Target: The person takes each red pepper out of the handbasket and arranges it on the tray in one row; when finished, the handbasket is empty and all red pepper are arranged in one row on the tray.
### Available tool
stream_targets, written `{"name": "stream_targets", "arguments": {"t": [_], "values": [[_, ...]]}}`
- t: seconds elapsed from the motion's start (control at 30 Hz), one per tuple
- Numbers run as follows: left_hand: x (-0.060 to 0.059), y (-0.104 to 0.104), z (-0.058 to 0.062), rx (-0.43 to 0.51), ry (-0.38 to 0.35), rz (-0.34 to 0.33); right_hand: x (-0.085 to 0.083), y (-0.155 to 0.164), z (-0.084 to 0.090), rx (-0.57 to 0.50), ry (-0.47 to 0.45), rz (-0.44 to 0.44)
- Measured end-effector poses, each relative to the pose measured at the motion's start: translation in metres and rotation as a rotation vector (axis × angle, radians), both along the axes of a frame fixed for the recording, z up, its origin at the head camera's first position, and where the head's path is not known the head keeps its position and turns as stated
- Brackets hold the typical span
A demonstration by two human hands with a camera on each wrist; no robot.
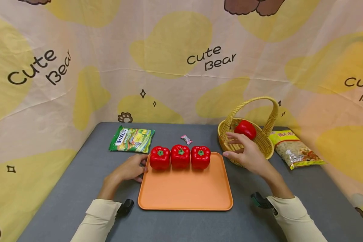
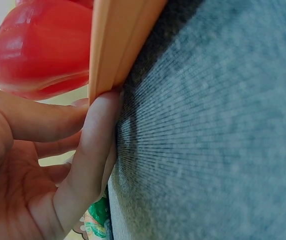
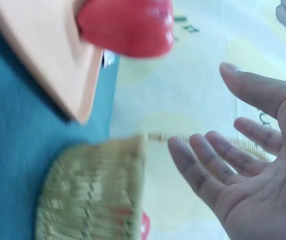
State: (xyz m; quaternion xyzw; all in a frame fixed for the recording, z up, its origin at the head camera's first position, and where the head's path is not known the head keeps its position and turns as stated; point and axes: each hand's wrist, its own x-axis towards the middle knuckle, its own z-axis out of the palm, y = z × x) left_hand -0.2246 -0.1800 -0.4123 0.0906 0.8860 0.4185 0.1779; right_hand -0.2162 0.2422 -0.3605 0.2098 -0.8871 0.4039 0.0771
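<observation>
Three red peppers (image 1: 180, 156) stand in a row along the far edge of an orange tray (image 1: 185, 191). My left hand (image 1: 130, 168) rests on the table with its fingers (image 2: 90, 150) touching the tray's left rim (image 2: 115, 47), beside the leftmost pepper (image 2: 40, 50). A fourth red pepper (image 1: 245, 129) lies in the wicker basket (image 1: 227, 139) at the right. My right hand (image 1: 245, 153) hovers empty with spread fingers (image 3: 208, 160) just in front of the basket (image 3: 95, 195), holding nothing.
A green candy bag (image 1: 132, 139) lies behind the tray at the left, and a small wrapped candy (image 1: 186, 138) sits behind the peppers. A yellow snack packet (image 1: 295, 149) lies right of the basket. A printed cloth backdrop surrounds the grey table (image 1: 78, 181).
</observation>
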Motion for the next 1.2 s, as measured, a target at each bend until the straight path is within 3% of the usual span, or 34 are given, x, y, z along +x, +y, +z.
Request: {"name": "stream_targets", "arguments": {"t": [0.17,0.33,0.63,1.0,1.2], "values": [[0.000,0.000,0.001,0.000,0.004,0.006,-0.012,0.020,0.011,0.002,0.066,-0.029],[0.000,-0.001,-0.001,0.005,0.010,0.006,-0.026,0.036,0.018,0.016,0.061,-0.087],[0.000,-0.002,-0.003,0.004,0.017,0.009,-0.059,0.055,0.027,0.084,-0.040,-0.151],[0.002,-0.001,-0.002,0.005,0.019,0.010,-0.087,0.069,0.026,0.039,-0.201,-0.126],[0.001,-0.001,-0.003,0.003,0.015,0.017,-0.099,0.076,0.024,0.064,-0.264,-0.112]]}}
